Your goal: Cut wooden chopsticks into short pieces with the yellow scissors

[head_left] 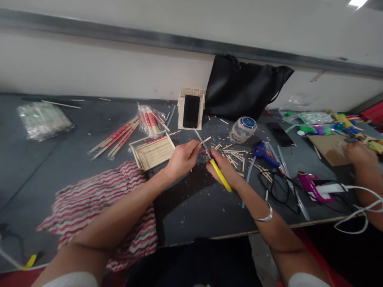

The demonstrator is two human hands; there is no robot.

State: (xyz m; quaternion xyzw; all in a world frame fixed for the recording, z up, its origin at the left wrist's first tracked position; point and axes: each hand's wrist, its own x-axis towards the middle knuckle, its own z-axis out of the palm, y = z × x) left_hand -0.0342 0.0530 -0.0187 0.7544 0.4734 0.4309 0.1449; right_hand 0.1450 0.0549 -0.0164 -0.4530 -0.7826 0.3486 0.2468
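My right hand (225,169) grips yellow-handled cutters (220,174) whose metal blades (200,139) point up and left over the dark table (89,159). My left hand (183,157) pinches a thin wooden stick (206,140) beside the blades. Short cut stick pieces (231,153) lie scattered just behind both hands. A flat panel of glued sticks (153,150) rests to the left of my left hand.
Red-wrapped chopsticks (118,137), a striped cloth (98,199), a stick-built holder with a phone (191,108), a black bag (242,91), a jar (243,129), a blue glue gun (265,155) and a pink one (311,185) lie around. Another person's hand (359,153) rests at the right.
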